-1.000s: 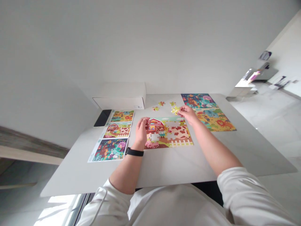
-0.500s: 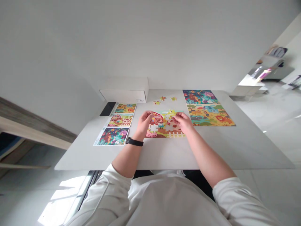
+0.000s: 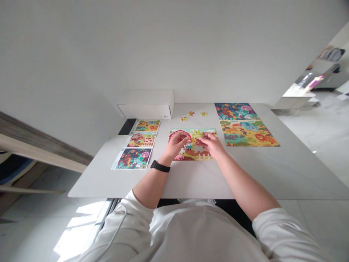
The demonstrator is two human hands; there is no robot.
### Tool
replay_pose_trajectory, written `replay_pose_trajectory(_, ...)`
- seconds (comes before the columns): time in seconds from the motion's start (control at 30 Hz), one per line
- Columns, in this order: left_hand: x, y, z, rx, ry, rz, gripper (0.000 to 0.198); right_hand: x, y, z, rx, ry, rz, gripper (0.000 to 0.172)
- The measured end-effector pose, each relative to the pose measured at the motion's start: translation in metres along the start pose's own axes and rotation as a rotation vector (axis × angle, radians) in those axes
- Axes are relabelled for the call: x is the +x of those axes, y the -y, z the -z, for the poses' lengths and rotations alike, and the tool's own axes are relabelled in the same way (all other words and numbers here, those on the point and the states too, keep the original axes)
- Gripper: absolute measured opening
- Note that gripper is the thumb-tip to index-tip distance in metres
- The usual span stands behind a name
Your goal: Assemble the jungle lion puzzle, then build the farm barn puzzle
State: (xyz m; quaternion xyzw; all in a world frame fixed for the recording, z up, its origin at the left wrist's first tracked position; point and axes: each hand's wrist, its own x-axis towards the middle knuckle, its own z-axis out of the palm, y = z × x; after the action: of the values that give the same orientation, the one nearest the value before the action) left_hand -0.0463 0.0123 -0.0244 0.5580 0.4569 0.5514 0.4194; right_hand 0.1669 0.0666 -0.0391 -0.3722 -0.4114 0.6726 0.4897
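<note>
My left hand [image 3: 176,145] is over the left part of a farm-scene jigsaw puzzle [image 3: 188,157], which shows a red barn and a white fence. Its fingers curl toward the thumb in a pinch; whatever lies between the tips is hidden or too small to make out. Opposite it, my right hand [image 3: 213,145] hovers at the puzzle's right side, thumb and fingers pinching a small jigsaw piece [image 3: 195,139], its outline hard to separate from the picture beneath. A narrow gap lies between the two hands. Loose jigsaw pieces [image 3: 191,114] lie beyond the puzzle.
Two finished-looking picture puzzles [image 3: 249,133] lie at the right. At the left are several printed picture sheets [image 3: 132,158], a black phone [image 3: 127,127] and a white box [image 3: 145,111] against the wall. The table's [image 3: 191,183] front edge is close to my body.
My right hand has lowered a little toward the puzzle, and the yellowish piece no longer sticks up above its fingers. My left hand has shifted right, closer to it. The view has turned slightly.
</note>
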Motion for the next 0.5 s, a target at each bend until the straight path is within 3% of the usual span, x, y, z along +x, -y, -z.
replay_pose_trajectory(0.2,0.001,0.009,-0.004,-0.041,0.005,0.009,0.040,-0.008,0.000,-0.008,-0.088,0.045,-0.021,0.059)
replay_pose_trajectory(0.5,0.000,0.003,-0.003,-0.077,-0.102,0.044,0.039,-0.011,-0.005,-0.008,-0.285,0.181,0.061,0.047)
